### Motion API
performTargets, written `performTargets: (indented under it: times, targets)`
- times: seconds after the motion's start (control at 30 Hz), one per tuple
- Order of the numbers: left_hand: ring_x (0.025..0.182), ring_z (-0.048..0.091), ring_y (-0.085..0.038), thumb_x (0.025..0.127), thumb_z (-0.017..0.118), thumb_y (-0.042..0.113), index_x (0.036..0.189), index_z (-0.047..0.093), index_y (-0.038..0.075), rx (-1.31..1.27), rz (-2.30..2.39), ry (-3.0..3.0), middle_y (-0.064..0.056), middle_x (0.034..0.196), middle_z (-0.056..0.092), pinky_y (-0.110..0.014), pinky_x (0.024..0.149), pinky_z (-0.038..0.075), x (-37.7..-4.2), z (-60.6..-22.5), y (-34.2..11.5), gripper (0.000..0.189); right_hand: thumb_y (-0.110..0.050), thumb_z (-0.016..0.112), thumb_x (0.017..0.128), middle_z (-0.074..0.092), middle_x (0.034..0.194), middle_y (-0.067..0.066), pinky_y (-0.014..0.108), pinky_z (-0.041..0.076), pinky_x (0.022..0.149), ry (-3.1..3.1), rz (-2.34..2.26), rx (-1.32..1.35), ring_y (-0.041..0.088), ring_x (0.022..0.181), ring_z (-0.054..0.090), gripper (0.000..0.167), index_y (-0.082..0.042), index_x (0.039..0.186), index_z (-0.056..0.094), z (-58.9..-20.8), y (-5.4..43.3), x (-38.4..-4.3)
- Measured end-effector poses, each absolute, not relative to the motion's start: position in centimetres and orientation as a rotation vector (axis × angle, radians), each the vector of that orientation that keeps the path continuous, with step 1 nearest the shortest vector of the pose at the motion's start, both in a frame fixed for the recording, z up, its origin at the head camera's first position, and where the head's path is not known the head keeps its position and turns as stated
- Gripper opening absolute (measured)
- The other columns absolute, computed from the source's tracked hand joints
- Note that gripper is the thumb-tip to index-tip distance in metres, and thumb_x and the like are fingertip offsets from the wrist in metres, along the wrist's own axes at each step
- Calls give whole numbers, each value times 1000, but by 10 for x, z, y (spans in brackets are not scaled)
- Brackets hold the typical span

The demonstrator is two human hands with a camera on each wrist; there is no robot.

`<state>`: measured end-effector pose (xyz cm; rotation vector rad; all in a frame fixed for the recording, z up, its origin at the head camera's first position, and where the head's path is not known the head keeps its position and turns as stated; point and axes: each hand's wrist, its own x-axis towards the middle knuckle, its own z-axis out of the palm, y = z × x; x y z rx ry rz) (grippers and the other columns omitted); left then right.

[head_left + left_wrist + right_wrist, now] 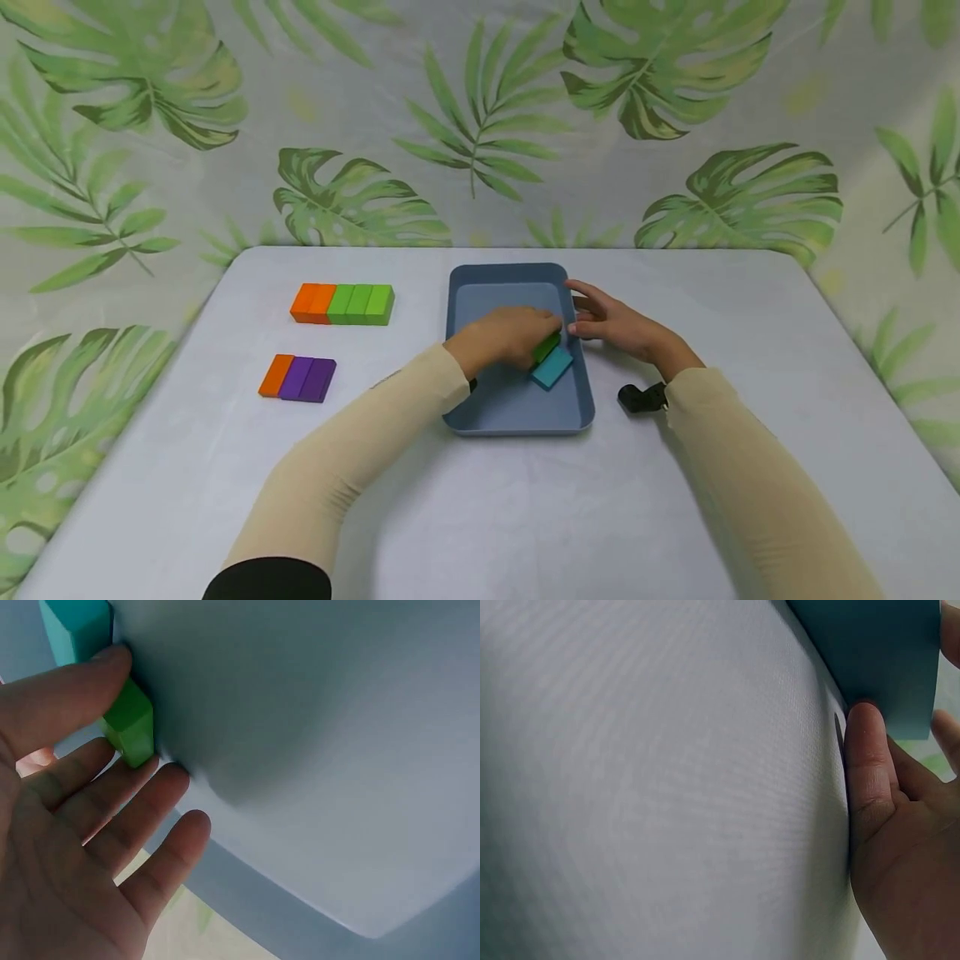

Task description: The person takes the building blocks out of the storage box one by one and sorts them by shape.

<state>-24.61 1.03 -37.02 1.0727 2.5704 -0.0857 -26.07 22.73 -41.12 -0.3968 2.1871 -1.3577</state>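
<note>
In the head view, my left hand point(502, 335) reaches over the blue-grey tray point(495, 421). The left wrist view shows a green block point(131, 724) pinched between its thumb and fingertips. A teal block point(552, 367) lies tilted in the tray, right beside the green one, toward the right wall. My right hand point(626, 327) touches the tray's right side from outside. In the right wrist view, its thumb point(868, 739) lies low against the tray wall, with other fingers near the rim.
At the back left stands a row of orange point(310, 302) and green blocks point(361, 304). Nearer on the left is a shorter row, one orange block point(275, 375) and purple blocks point(308, 379). White cloth point(487, 517) covers the table; a leaf-patterned sheet point(495, 125) hangs behind.
</note>
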Motion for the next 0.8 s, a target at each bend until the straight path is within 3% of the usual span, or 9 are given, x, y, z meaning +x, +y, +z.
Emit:
performTargets:
  times: [0.13,0.37,0.8]
  targets:
    - [121,55,-19,89,71,22,144,45,17,1086,-82,2574,-2,140,54,-37,104,49,-244,-369,7,61,-27,59,100,12,168,14,60,22,122,2186,-1366,-396,39,154,15,83,-29,161,4,-413,228,-262]
    - [126,51,-18,92,68,26,153,38,17,1100,52,2591,-3,151,47,-37,107,47,-240,-362,-5,69,-33,62,98,11,168,12,60,21,122,2201,-1345,-383,38,155,13,85,-31,161,5,-414,227,-264]
    - [127,51,-20,90,72,32,149,45,13,1157,161,2627,-4,145,51,-37,104,48,-229,-343,-32,67,-30,61,99,8,168,14,60,20,122,2200,-1321,-362,40,153,21,85,-32,161,3,-414,228,-265]
